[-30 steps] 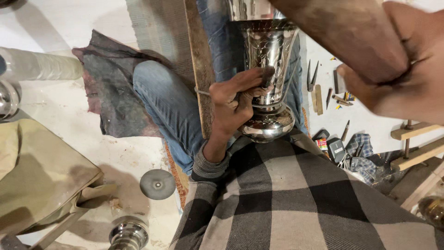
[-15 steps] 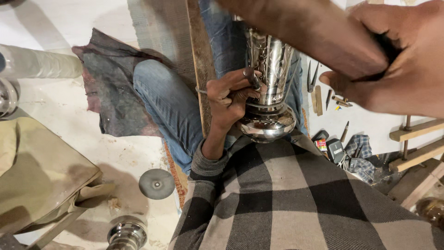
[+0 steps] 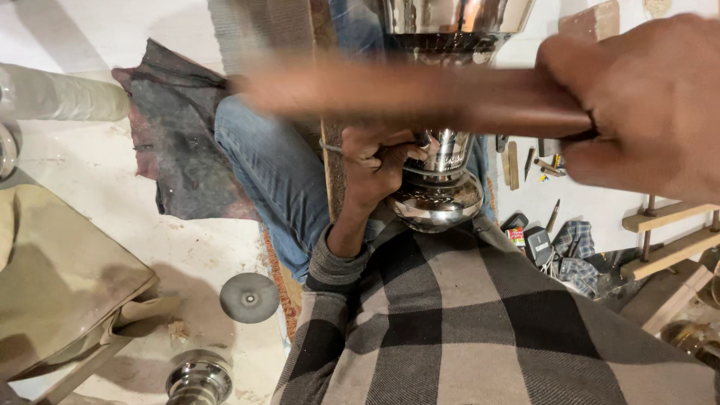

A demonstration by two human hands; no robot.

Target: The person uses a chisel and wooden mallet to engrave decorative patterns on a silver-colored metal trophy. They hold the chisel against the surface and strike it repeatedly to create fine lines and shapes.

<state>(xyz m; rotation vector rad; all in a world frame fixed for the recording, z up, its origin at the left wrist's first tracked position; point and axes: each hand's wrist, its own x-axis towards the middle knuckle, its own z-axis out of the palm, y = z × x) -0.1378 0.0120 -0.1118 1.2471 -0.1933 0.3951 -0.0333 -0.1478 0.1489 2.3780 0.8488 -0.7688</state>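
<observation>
Left fingers (image 3: 375,154) curled tight round the narrow stem of a tall polished metal vase (image 3: 439,161), pinching what looks like a thin rod or wire against it, though too small to tell. Right fingers (image 3: 577,112) clenched on the thick end of a brown wooden stick (image 3: 420,94), blurred, lying crosswise just above the left hand (image 3: 375,169) and in front of the vase. Vase upright from the lap, long axis running straight away from the body, rounded foot (image 3: 436,206) nearest the checked shirt (image 3: 480,322), patterned body widening beyond the stick toward the top edge. Stick's long axis at right angles to the vase, free end reaching out past the left fingers over the blue-jeaned knee (image 3: 274,176). Left hand nearer the vase, touching it; right hand (image 3: 645,105) off to the side, apart from it. Surface mirror-bright, silver, engraved bands on the upper part. Beyond the left fingers, on the floor: a dark cloth (image 3: 176,139), a flat grey disc (image 3: 249,298), another shiny metal piece (image 3: 199,377). Beyond the right fingers: small hand tools (image 3: 525,157) scattered on white floor.
</observation>
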